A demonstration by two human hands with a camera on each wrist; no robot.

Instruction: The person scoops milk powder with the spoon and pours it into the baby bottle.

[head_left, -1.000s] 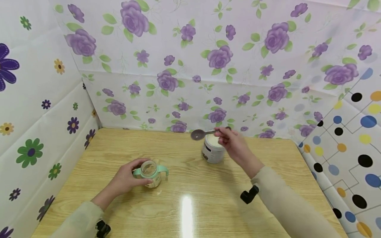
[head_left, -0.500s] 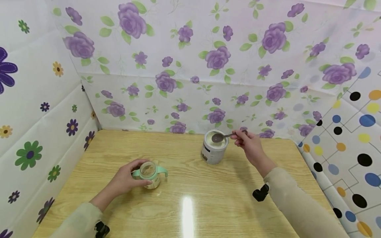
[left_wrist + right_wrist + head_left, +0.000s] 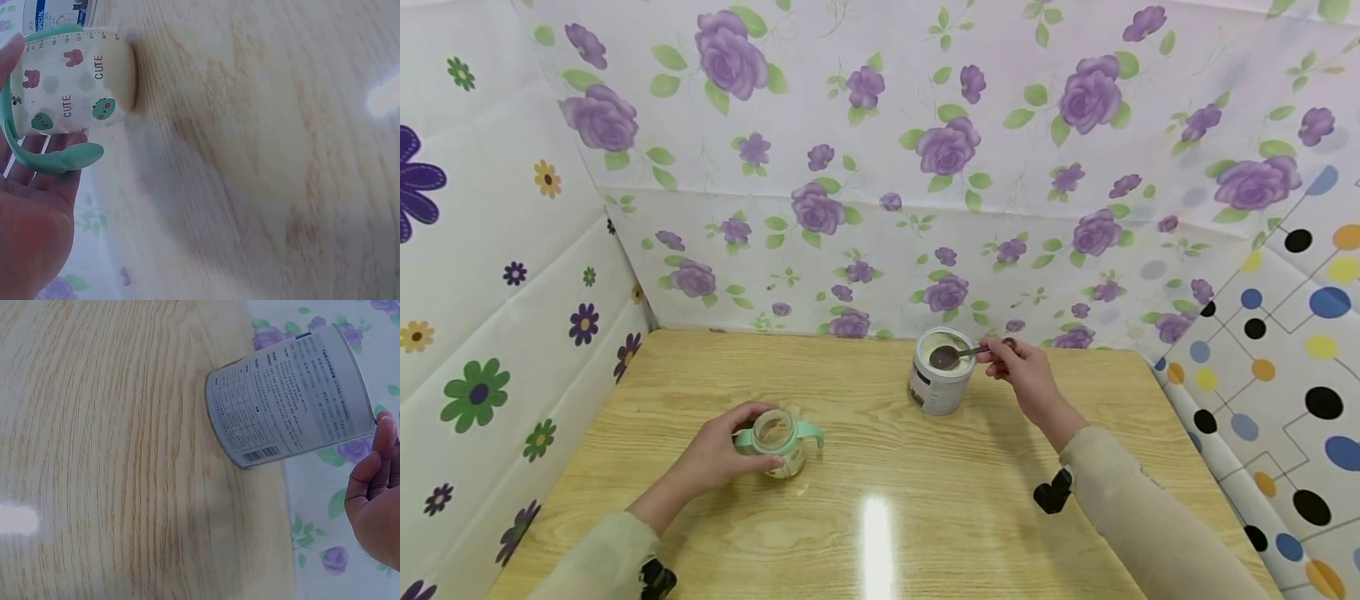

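A small baby bottle (image 3: 778, 442) with mint-green handles and cartoon prints stands open on the wooden table (image 3: 880, 517); my left hand (image 3: 718, 454) grips its side. In the left wrist view the bottle (image 3: 75, 84) fills the upper left beside my palm (image 3: 31, 219). A grey tin of pale powder (image 3: 942, 382) stands open at the back. My right hand (image 3: 1018, 367) pinches the handle of a dark spoon (image 3: 951, 356), whose bowl dips into the tin's mouth. The right wrist view shows the tin's printed label (image 3: 294, 394) and my fingers (image 3: 375, 500) beside it.
Floral sheets wall the table at the back (image 3: 880, 167) and left (image 3: 490, 275); a dotted sheet (image 3: 1285, 358) closes the right side. A bright glare (image 3: 874, 533) lies on the wood near the front. Black wrist mounts (image 3: 1052, 492) sit on both sleeves.
My right hand swung the spoon from the left of the tin back over it and lowered its bowl into the powder. The left hand and bottle stayed put.
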